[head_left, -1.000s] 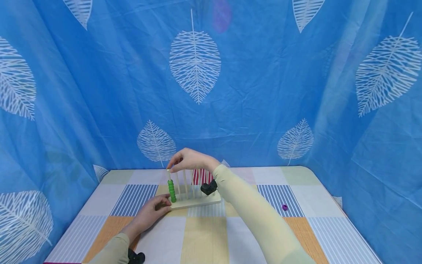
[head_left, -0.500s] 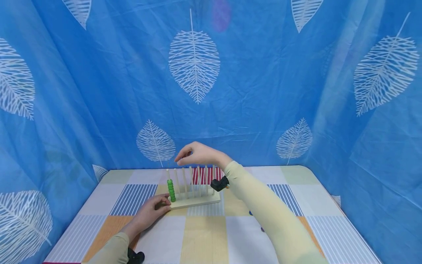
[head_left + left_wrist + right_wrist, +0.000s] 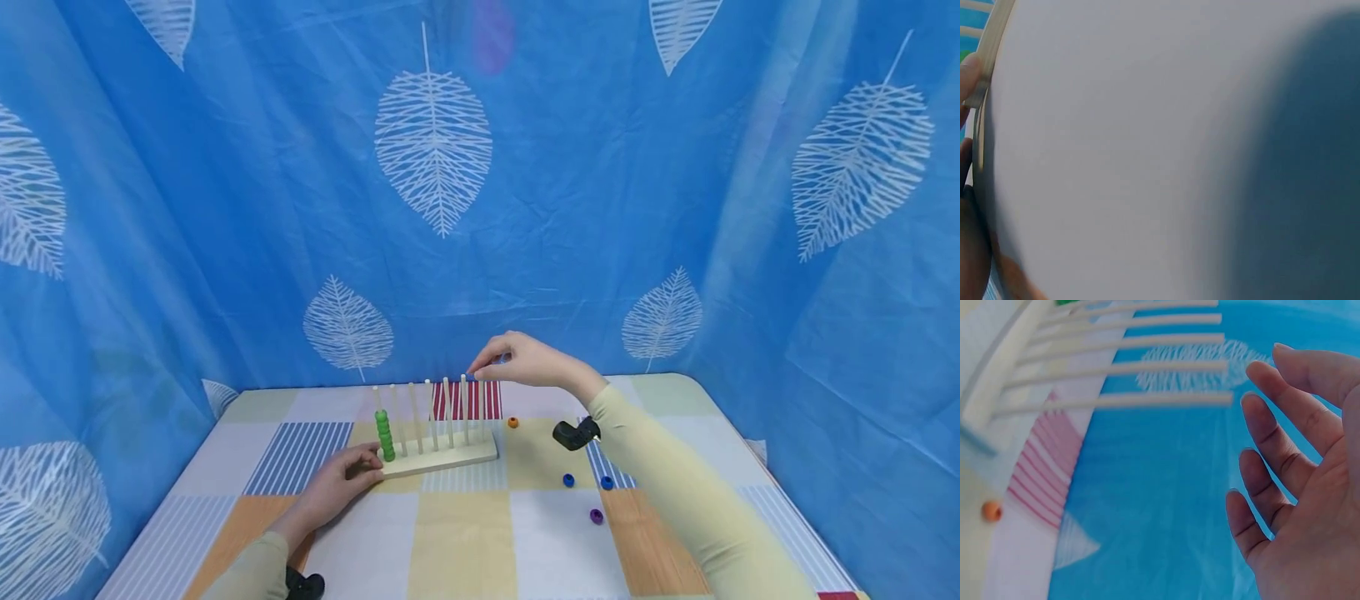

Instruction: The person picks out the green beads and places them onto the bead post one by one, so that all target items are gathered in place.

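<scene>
A pale wooden peg stand point(image 3: 442, 458) with several upright pegs stands on the table. Green beads point(image 3: 385, 436) are stacked on its leftmost peg; the other pegs look bare. My left hand point(image 3: 337, 492) holds the left end of the base between thumb and fingers; in the left wrist view the thumb point(image 3: 969, 75) lies against the base's edge. Raised above the stand's right end is my right hand point(image 3: 528, 360). In the right wrist view its fingers are loosely bent, spread, and hold nothing visible, close to the peg tips.
Right of the stand lie an orange bead point(image 3: 513, 422), two blue beads point(image 3: 568, 480) point(image 3: 607, 482) and a purple bead point(image 3: 596, 517). A patchwork cloth point(image 3: 465, 542) covers the table. A blue leaf-patterned curtain point(image 3: 555, 250) hangs behind and at both sides.
My right hand has left the leftmost peg's tip and moved right, above the stand's right end. The loose beads beneath the right arm have come into view. The left hand stays on the base.
</scene>
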A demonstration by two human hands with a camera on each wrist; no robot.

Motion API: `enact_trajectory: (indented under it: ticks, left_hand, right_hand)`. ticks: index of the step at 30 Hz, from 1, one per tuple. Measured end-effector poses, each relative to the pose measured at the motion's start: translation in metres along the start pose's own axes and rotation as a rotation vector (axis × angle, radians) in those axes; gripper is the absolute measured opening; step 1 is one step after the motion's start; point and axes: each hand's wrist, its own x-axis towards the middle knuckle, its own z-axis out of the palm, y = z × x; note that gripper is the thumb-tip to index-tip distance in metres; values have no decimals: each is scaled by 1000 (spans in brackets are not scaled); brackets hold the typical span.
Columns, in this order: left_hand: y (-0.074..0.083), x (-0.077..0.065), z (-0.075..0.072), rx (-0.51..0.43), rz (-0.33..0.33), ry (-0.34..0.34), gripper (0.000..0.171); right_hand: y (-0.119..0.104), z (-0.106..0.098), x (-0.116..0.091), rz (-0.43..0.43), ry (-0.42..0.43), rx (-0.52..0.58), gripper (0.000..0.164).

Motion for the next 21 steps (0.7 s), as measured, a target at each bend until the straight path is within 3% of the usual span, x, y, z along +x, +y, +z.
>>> enact_trajectory:
  ticks: [10, 15, 21]
  left_hand:
    - [5, -2, -1, 14, -50, -4, 8]
    - [3, -4, 0, 10, -38, 1, 8]
    - [-1, -14, -8, -20, -48, -18, 21]
  right_hand:
    - [30, 4, -45, 118, 77, -7, 18]
    - [39, 9, -63, 164, 91, -19, 18]
    - [51, 11, -85, 210, 97, -92, 14]
